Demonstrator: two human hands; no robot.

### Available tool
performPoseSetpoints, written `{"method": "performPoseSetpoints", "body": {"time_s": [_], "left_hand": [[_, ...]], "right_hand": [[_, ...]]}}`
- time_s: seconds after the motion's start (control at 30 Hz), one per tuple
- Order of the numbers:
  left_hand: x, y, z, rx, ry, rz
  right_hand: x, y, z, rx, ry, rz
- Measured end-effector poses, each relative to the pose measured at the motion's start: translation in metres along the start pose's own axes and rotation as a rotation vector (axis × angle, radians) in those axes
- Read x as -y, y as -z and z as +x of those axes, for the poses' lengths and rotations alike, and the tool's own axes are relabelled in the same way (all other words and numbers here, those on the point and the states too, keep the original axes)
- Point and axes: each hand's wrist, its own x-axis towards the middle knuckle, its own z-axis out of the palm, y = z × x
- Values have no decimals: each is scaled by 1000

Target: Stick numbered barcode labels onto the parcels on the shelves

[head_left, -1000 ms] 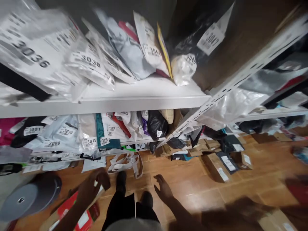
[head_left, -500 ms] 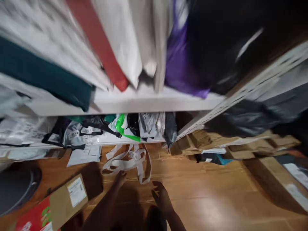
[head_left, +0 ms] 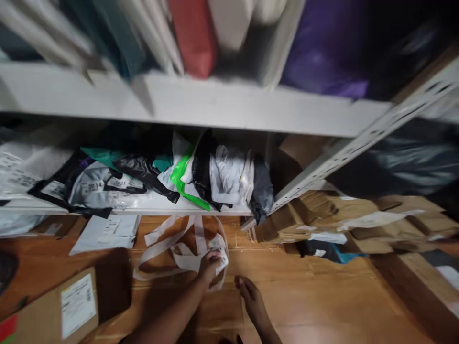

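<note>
A long white label strip (head_left: 195, 260) lies in loose loops on the wooden floor just under the lowest shelf. My left hand (head_left: 210, 265) is closed on its right part, where a crumpled printed section shows beside the fingers. To the right, my right hand (head_left: 253, 298) is held a little apart from the strip. Its fingers are loosely curved, and I see nothing in them.
The white lower shelf (head_left: 168, 205) holds several bagged parcels; fabric-like packs hang over the shelf above (head_left: 222, 107). A labelled cardboard box (head_left: 50, 306) stands at left, near a white parcel (head_left: 107, 231). Flattened cartons (head_left: 297, 217) lie right of the perforated post (head_left: 322, 167).
My left hand has moved right and closed on the label strip, bunching part of it. My right hand has shifted slightly right, its fingers less spread. The view has moved closer to the shelf.
</note>
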Motion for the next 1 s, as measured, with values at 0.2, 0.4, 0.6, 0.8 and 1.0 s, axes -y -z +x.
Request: {"method": "performPoseSetpoints", "body": {"time_s": [0.2,0.4,0.6,0.8,1.0], "left_hand": [[-125,31,-188,177,-284,314],[-223,80,-336,147,-349,555],[-328,91,-446,211,-189,18],[-400,90,-483,-55,-296,35],[-450,102,-485,168,-421,303]], "right_hand": [[180,-14,-90,292,-77,392],[354,-8,-223,310,-67,723],[457,-13,-325,259,62,472],[483,-20,-378,-178,406,87],[503,12,-380,185,376,222]]}}
